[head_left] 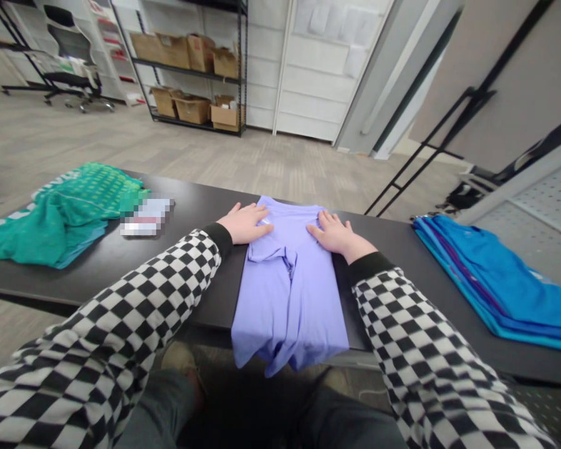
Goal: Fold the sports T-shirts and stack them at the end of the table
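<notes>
A lavender T-shirt (308, 280) lies partly folded on the black table (201, 249), its collar at the far edge and its lower end hanging over the near edge. One sleeve is folded in across its middle. My left hand (245, 222) rests flat on the shirt's upper left side, fingers stretched out. On the upper right side, my right hand (334, 234) presses down with its fingers spread. Neither hand grips the cloth.
Green garments (60, 218) lie heaped on the table's left, beside a blurred-out flat item (147, 217). Folded blue and purple clothes (505, 280) are stacked at right. Beyond stand a shelf rack (189, 68) with cardboard boxes, an office chair (70, 56) and a black metal frame (430, 143).
</notes>
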Motion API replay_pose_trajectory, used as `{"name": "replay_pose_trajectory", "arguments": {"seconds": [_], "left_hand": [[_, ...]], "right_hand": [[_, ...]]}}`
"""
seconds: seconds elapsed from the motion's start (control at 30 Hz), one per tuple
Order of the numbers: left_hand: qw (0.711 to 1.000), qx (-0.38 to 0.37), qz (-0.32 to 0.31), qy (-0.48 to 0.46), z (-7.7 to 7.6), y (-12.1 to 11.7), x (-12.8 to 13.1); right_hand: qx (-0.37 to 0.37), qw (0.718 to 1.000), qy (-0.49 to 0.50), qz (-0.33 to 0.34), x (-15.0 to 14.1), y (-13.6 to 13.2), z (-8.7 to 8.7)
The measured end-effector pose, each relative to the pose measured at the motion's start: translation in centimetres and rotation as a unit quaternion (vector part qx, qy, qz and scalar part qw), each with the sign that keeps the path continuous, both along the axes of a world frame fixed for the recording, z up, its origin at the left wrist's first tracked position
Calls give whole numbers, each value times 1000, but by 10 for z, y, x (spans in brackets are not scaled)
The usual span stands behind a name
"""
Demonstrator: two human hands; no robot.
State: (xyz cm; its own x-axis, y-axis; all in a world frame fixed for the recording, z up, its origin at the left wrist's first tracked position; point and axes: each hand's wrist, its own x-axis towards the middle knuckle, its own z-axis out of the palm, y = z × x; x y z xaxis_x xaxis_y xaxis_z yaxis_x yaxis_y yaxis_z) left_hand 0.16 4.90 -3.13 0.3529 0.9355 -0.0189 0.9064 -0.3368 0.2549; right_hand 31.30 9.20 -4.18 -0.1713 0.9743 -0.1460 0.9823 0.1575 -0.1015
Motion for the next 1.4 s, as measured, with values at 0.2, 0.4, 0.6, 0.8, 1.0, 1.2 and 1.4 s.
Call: {"name": "replay_pose_trajectory", "arguments": {"seconds": [0.2, 0.4, 0.6, 0.8, 1.0, 1.2, 1.4], "left_hand": [[998, 28, 31, -47, -5, 21, -11], [997, 58, 18, -55, -8, 29, -12], [998, 47, 2, -32, -8, 31, -14], [1000, 13, 9, 6, -1, 39, -14], [1000, 20, 10, 8, -2, 41, -12], [991, 116, -65, -10, 14, 5, 10], [993, -12, -121, 6, 9, -17, 37]], "right_hand": [[22, 999, 12, -20, 10, 6, 3], [182, 982, 33, 34, -21, -20, 12], [59, 967, 73, 239, -62, -47, 7], [14, 971, 39, 234, -57, -47, 4], [33, 967, 75, 240, -49, -51, 12], [71, 967, 97, 223, -49, -62, 16], [35, 971, 53, 229, -55, -67, 10]]}}
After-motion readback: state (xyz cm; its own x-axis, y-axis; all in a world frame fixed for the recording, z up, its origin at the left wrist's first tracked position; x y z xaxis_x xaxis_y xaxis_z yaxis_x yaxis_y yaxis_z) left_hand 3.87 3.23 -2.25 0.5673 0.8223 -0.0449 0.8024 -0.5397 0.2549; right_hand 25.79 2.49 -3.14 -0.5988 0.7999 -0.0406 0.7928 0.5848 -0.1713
